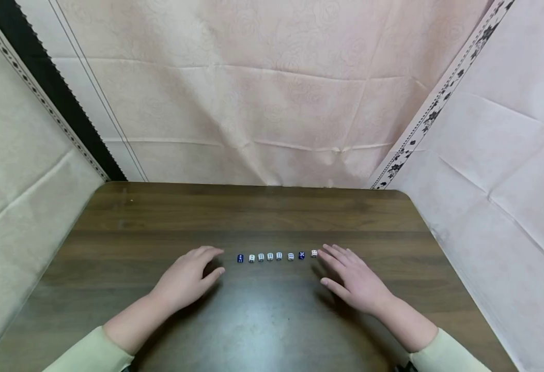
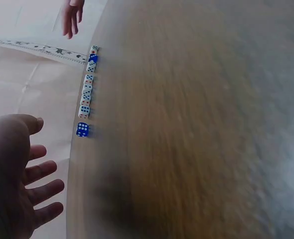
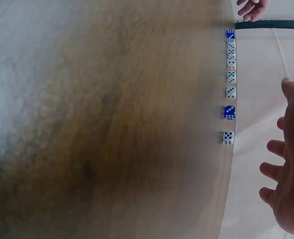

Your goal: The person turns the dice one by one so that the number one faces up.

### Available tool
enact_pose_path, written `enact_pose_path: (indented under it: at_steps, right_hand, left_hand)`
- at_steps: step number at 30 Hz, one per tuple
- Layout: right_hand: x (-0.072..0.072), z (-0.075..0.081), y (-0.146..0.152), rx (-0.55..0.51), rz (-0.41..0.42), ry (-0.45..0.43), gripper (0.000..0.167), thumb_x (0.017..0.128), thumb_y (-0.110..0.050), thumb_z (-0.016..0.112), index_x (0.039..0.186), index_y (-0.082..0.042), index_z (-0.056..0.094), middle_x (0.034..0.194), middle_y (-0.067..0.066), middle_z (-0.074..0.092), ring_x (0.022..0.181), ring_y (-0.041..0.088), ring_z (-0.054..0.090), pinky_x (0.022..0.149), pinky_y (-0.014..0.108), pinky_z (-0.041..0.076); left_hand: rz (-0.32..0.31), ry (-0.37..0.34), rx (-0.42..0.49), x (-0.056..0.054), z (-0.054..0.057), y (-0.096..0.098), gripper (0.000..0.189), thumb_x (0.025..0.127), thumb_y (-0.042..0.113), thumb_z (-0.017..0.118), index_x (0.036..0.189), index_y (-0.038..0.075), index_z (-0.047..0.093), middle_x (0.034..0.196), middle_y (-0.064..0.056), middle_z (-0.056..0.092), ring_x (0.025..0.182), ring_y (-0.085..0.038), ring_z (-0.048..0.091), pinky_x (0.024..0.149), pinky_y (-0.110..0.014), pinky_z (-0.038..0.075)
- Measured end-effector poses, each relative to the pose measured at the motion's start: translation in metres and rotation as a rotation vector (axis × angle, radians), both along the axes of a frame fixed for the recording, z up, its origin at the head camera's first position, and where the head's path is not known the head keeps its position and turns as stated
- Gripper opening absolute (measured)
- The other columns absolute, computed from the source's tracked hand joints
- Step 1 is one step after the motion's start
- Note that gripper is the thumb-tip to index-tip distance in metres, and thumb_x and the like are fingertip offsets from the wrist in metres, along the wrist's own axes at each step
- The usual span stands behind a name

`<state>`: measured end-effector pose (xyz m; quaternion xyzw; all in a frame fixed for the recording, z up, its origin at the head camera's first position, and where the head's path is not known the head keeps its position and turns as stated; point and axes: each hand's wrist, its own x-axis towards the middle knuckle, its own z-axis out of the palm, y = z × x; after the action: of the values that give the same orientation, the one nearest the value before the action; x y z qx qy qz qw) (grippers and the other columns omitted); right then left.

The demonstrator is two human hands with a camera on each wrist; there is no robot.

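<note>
Several small dice lie in a row across the middle of the table, spaced a little apart. A blue die [image 1: 240, 258] marks the left end, white dice [image 1: 269, 256] fill the middle, a second blue die [image 1: 301, 255] comes near the right, and a white die [image 1: 314, 253] ends the row. My left hand [image 1: 187, 276] is held beside the left end, fingers extended and thumb apart, holding nothing. Beyond the right end, my right hand [image 1: 356, 279] has its fingers spread, fingertips close by the last white die; it also holds nothing.
The brown wooden table [image 1: 183, 217] has rounded far corners. Pale cloth [image 1: 272, 103] hangs behind it, and more white cloth [image 1: 499, 170] with a dark floral border drapes the right side. A black strip [image 1: 67, 93] runs down the cloth at the left.
</note>
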<state>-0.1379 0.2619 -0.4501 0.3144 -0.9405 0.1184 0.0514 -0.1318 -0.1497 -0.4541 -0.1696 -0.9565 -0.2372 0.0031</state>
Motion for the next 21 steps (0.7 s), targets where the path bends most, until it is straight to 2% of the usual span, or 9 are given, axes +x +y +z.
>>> enact_pose_path:
  at_steps: [6,10,14,21]
  right_hand:
    - [-0.011,0.001,-0.005,-0.031,-0.048,0.015,0.047,0.097,-0.039,0.063,0.136,-0.013,0.06,0.136,0.007,0.058,0.128,0.029,0.052,0.105,0.054,0.039]
    - [-0.02,0.0,-0.008,-0.037,-0.092,0.018,0.036,0.095,-0.034,0.066,0.124,-0.012,0.068,0.122,0.004,0.064,0.117,0.026,0.059,0.097,0.052,0.044]
    - [-0.029,-0.001,-0.009,-0.023,-0.121,0.01,0.031,0.095,-0.033,0.065,0.117,-0.012,0.07,0.115,0.003,0.066,0.11,0.024,0.061,0.093,0.049,0.046]
    - [-0.038,-0.005,-0.01,-0.017,-0.147,0.019,0.023,0.094,-0.029,0.068,0.109,-0.013,0.073,0.107,0.001,0.067,0.101,0.023,0.062,0.087,0.048,0.048]
  left_hand:
    - [0.067,-0.089,0.06,-0.01,-0.002,0.009,0.04,0.098,0.037,0.062,0.132,0.016,0.062,0.135,-0.004,0.058,0.128,-0.027,0.053,0.101,-0.052,0.044]
    - [0.082,-0.097,0.097,-0.018,-0.007,0.015,0.037,0.097,0.033,0.064,0.129,0.015,0.063,0.134,-0.006,0.059,0.128,-0.029,0.051,0.102,-0.053,0.042]
    - [0.085,-0.101,0.115,-0.024,-0.011,0.02,0.035,0.096,0.031,0.067,0.126,0.014,0.066,0.131,-0.007,0.059,0.128,-0.031,0.051,0.103,-0.053,0.041]
    - [0.08,-0.101,0.09,-0.033,-0.018,0.026,0.031,0.093,0.03,0.071,0.121,0.016,0.068,0.127,-0.005,0.061,0.124,-0.031,0.052,0.104,-0.052,0.038]
